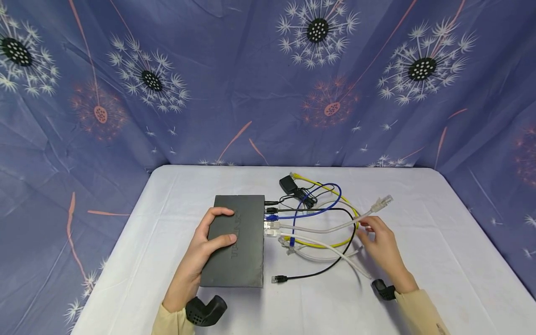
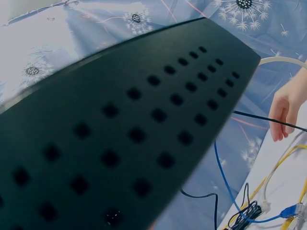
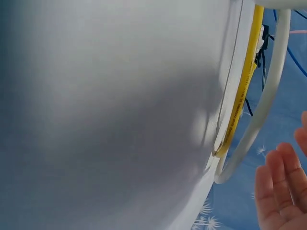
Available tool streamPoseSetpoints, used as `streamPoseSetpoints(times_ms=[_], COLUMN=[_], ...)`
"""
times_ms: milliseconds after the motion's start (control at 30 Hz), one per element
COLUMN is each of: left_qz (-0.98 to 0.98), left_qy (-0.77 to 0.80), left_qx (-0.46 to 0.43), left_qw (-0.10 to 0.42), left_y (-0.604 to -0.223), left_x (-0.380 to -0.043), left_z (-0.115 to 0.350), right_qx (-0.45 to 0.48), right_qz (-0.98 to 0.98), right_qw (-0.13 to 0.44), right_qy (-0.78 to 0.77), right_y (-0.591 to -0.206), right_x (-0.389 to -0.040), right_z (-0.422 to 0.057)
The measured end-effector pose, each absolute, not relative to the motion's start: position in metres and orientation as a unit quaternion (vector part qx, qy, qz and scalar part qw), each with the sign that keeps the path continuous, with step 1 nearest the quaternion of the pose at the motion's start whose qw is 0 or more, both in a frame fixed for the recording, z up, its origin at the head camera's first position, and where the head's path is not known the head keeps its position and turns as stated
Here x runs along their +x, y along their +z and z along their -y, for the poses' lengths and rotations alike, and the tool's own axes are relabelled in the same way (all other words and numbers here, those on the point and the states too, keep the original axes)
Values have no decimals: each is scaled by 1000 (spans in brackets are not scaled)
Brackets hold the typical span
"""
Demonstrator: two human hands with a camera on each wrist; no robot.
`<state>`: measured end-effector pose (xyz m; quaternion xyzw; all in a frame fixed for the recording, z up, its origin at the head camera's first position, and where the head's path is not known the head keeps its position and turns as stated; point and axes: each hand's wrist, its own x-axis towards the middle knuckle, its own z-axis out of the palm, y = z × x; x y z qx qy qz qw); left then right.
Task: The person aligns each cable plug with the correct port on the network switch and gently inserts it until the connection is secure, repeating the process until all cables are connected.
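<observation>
The black box [image 1: 247,267] is held over the white surface [image 1: 318,311] by the left grip [image 1: 198,251], which is closed about its left edge, with thumb and forefinger laid on top. A black cable [image 1: 279,279], a blue cable [image 1: 272,217] and two pale cables [image 1: 324,231] are plugged into its right edge. The right grip [image 1: 383,244] is held loose and unfilled beside the cable loops, its fingers relaxed. Beyond, a black power adapter [image 1: 288,184] is set near a yellow cable [image 3: 242,91]
</observation>
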<state>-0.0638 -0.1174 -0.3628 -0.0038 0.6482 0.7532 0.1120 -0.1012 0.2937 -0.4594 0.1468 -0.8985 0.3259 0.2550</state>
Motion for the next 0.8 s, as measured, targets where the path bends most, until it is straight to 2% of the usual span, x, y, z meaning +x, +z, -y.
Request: streamPoseSetpoints(times_ms=[800], left_qz=[-632], left_qy=[767], left_qx=[6], left_qw=[108], left_y=[-365], left_x=[-64], left_z=[113], right_qx=[98], right_qz=[921], right_qw=[157], right_qy=[344], right_y=[-467], right_x=[-118], right_z=[-307])
